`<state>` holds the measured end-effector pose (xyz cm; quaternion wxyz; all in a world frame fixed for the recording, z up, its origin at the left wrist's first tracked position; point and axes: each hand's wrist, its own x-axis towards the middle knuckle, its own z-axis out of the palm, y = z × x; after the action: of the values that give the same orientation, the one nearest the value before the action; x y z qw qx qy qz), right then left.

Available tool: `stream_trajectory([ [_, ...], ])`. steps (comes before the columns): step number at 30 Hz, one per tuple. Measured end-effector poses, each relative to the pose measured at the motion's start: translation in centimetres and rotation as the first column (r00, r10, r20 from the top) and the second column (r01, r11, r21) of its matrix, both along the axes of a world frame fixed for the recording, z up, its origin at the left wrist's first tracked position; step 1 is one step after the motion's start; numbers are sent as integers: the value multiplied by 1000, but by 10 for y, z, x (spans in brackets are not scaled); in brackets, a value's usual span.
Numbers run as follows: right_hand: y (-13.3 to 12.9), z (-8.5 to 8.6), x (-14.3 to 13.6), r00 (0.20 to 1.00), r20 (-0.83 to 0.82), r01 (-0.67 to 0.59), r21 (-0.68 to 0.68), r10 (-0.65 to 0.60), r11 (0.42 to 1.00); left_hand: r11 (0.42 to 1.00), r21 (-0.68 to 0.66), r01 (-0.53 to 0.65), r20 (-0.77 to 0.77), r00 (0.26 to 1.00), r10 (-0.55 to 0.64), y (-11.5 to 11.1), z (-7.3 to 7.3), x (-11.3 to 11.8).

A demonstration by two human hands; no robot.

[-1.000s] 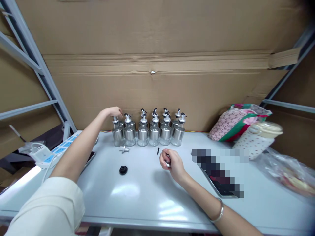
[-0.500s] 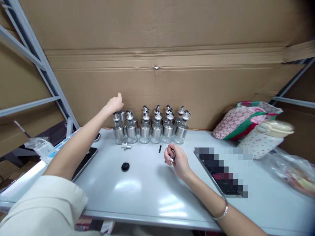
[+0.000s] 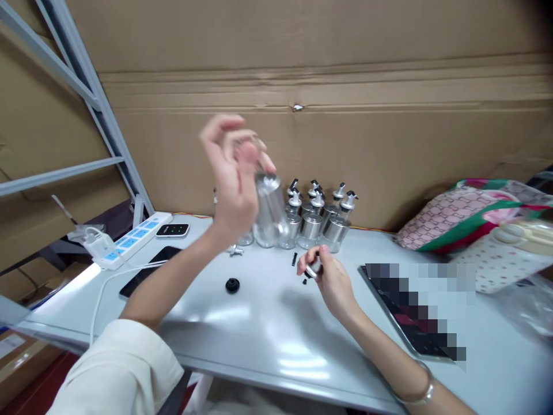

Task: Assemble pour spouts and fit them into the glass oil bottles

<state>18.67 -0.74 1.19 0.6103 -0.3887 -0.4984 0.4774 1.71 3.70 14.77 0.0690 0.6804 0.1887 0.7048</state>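
My left hand [image 3: 235, 173] is raised and smeared by motion, its fingers closed about the top of a glass bottle with a brushed-metal sleeve [image 3: 268, 202]. That bottle hangs in front of several like bottles [image 3: 311, 227] with silver pourer tops, and hides some of them. Over the table, my right hand [image 3: 330, 279] pinches a small silver-and-black bottle cap [image 3: 314, 266]. Below and left of it are a thin black strip [image 3: 294, 259] and a tiny black piece [image 3: 305, 281]. A round black part [image 3: 232, 285] and a silvery pourer piece [image 3: 235, 250] lie left of centre.
At left are a power strip [image 3: 138, 239], a small box-like device [image 3: 173, 230], a dark tablet [image 3: 149, 271] and a white cable. A partly pixelated tablet [image 3: 406, 323], a dotted flask [image 3: 488, 259] and a patterned bag [image 3: 436, 219] occupy the right. Cardboard [image 3: 302, 144] stands behind.
My left hand has come back from behind the left end of the bottles, moving right with a bottle in it. The right hand stays low with the cap. The view has shifted leftward.
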Motion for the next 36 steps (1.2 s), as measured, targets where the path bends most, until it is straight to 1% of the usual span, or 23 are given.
stream_trajectory([
  [1, -1, 3, 0, 1000, 7, 21, 16, -22, 1000, 994, -29, 107, -49, 993, -108, -16, -14, 5],
  [2, -2, 6, 1, 999, 3, 44, 32, -45, 998, 971, -85, 224, -106, 967, -232, -30, -28, 9],
  [3, -3, 11, 1, 998, -11, 66, 52, -66, 996, 929, -143, 340, -166, 918, -361, -42, -42, 11],
  [4, -5, 16, 2, 996, -34, 91, 77, -88, 993, 881, -170, 442, -201, 859, -470, -51, -55, 12],
  [6, -8, 30, 1, 991, -80, 120, 131, -110, 984, 824, -238, 515, -240, 791, -563, -62, -77, 10],
  [8, -12, 47, -2, 989, -110, 117, 201, -96, 973, 801, -241, 548, -251, 762, -597, -64, -91, 8],
  [9, -15, 56, -4, 990, -113, 105, 245, -79, 964, 803, -223, 552, -255, 762, -595, -63, -96, 8],
  [11, -20, 75, -8, 996, -83, 62, 323, -37, 944, 822, -162, 546, -273, 776, -569, -59, -104, 8],
  [13, -27, 91, -13, 999, -39, -18, 395, 36, 919, 843, -114, 526, -299, 791, -534, -55, -112, 10],
  [15, -34, 101, -19, 997, -17, -63, 452, 79, 890, 849, -107, 517, -299, 798, -524, -53, -121, 12],
  [16, -38, 103, -22, 995, -8, -83, 467, 97, 881, 847, -121, 518, -288, 798, -529, -52, -125, 13],
  [17, -40, 104, -25, 994, 0, -98, 470, 111, 877, 844, -142, 517, -274, 799, -536, -52, -128, 14],
  [19, -44, 99, -32, 989, 34, -142, 457, 142, 878, 847, -162, 507, -260, 806, -532, -52, -133, 14],
  [22, -43, 85, -39, 979, 97, -202, 438, 177, 876, 874, -143, 464, -260, 835, -485, -53, -136, 14],
  [24, -41, 77, -39, 975, 128, -219, 432, 181, 875, 877, -163, 452, -250, 841, -480, -53, -136, 12],
  [27, -39, 72, -36, 968, 185, -234, 412, 171, 880, 847, -243, 473, -247, 814, -526, -51, -137, 11],
  [31, -40, 75, -33, 957, 247, -236, 372, 150, 898, 810, -333, 482, -217, 797, -564, -48, -137, 10],
  [36, -39, 78, -35, 956, 266, -212, 340, 123, 916, 771, -346, 535, -160, 776, -610, -46, -139, 10],
])
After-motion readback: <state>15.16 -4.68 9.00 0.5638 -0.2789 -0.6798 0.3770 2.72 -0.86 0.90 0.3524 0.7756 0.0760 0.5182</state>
